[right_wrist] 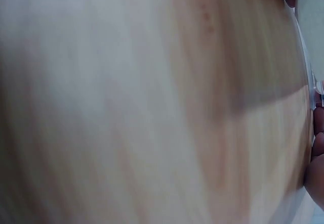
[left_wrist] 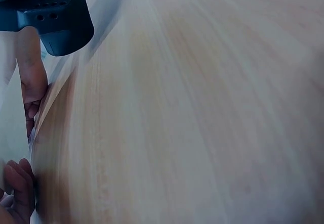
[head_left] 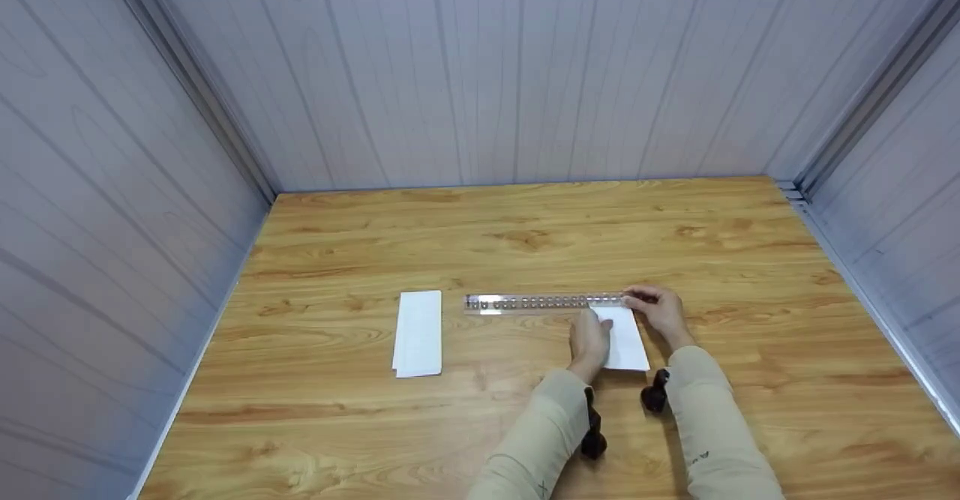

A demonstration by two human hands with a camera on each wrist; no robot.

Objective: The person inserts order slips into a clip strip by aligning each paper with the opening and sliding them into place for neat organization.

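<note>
A clear plastic ruler (head_left: 525, 303) with a row of round holes lies across the table. My left hand (head_left: 590, 339) grips the left edge of a white sheet of paper (head_left: 626, 342), just below the ruler's right part. The same paper (left_wrist: 12, 128) shows raised at the left border of the left wrist view, with my left fingers curled at it. My right hand (head_left: 663, 314) pinches the right end of the ruler, by the paper's top right corner. Only the fingers (right_wrist: 318, 133) of this hand show at the right wrist view's edge.
To the left lies a small stack of white paper sheets (head_left: 418, 333), slightly uneven at its lower edge. The wooden table (head_left: 337, 245) is bounded by pale panel walls (head_left: 480, 73) at the back and both sides. A dark wrist device (head_left: 655, 393) sits at the right sleeve.
</note>
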